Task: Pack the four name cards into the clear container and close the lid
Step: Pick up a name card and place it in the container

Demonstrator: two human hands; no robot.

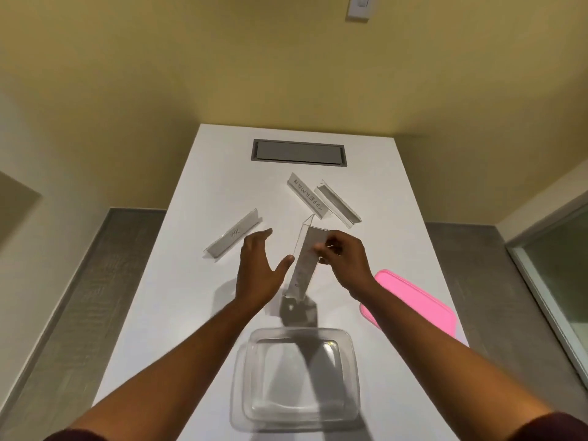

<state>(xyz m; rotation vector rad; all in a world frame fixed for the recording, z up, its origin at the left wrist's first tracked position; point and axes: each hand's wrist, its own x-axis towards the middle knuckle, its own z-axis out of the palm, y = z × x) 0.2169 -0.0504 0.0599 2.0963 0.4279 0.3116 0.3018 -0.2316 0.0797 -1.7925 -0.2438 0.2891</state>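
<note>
**First card in the air, container still empty**

We hold one name card in our right hand. The fingers are closed on its upper part, and the card hangs tilted above the white table, its lower end pointing toward us. Our left hand is open, fingers spread, just beside the card and holding nothing; we cannot tell if the thumb touches the card.

The clear container stands empty at the near edge of the table, and the pink lid lies to its right. Three other cards wait on the table: one at the left, and two side by side further away.

We judge this is the first step of packing. The next move asks us to bring the card back over the container and lay it flat, probably along the longer side, so that all four fit.
</note>
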